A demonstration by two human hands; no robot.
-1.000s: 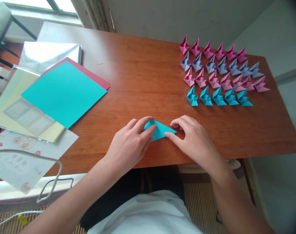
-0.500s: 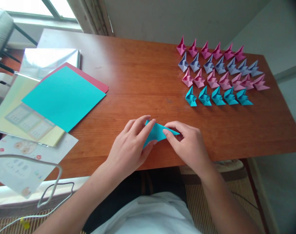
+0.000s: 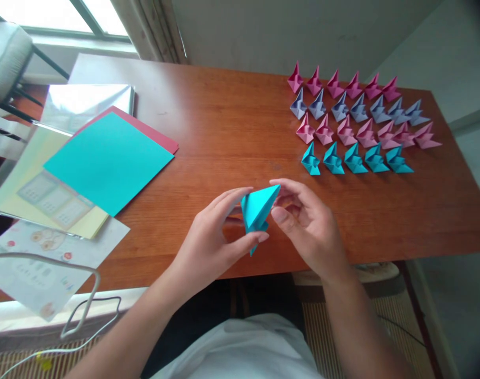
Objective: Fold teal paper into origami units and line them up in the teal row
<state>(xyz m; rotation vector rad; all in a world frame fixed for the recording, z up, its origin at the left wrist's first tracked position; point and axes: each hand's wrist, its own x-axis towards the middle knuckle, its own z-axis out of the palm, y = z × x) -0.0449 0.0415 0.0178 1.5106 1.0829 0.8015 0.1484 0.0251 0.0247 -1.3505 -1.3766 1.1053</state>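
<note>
A turquoise origami piece [image 3: 259, 206], a pointed folded form, is held up over the front part of the table. My left hand [image 3: 214, 231] is closed on it, fingers at its upper left edge and thumb across its lower end. One tip of the fold points up and to the right. Beside that tip is my right hand [image 3: 307, 223], its thumb and fingers apart. The index fingertip is right by the tip; whether it touches cannot be made out. Farther right stands a row of finished turquoise origami pieces [image 3: 355, 160].
Behind that row are rows of pink [image 3: 346, 130], lavender [image 3: 358, 108] and magenta origami pieces [image 3: 353, 84]. Turquoise paper sheets [image 3: 109, 163] lie at the left over a red sheet [image 3: 159, 136] and plastic-covered pads. A printed sheet [image 3: 58, 268] and a white cable [image 3: 92, 292] are at the front left.
The turquoise origami piece has been lifted and turned, its tip swinging upward and its folds opening out. My right hand has loosened from it, while my left hand keeps hold.
</note>
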